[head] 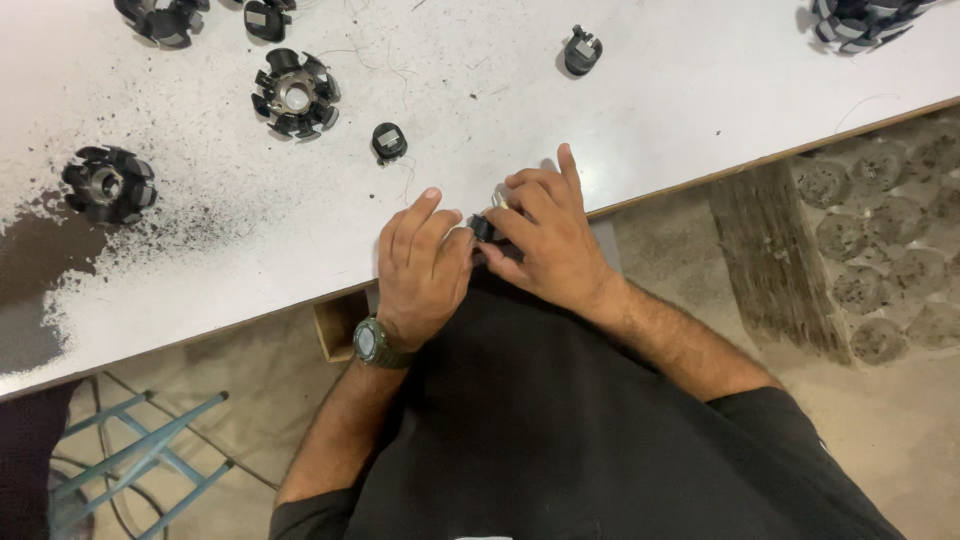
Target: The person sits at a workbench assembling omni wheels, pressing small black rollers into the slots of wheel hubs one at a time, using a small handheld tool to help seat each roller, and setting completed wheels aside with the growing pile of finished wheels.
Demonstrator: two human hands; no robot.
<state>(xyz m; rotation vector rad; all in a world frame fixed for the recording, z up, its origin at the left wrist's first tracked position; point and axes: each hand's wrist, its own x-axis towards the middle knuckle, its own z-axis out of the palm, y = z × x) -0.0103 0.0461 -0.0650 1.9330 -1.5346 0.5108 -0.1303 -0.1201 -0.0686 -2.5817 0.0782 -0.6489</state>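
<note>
Nearest the body, at the counter's (640, 150) front edge, both hands are meeting over one small black part (484, 228). The left hand (422, 268), wearing a wristwatch (371, 342), is curling its fingers (425, 222) closed against the part, seemingly steadying it, while the right hand (548, 240) is pinching it from the other side. Farther out, a loose black piece (389, 141) is lying just beyond, then a spoked black core (295, 94), another core (108, 184) sitting in dark dust to the left.
</note>
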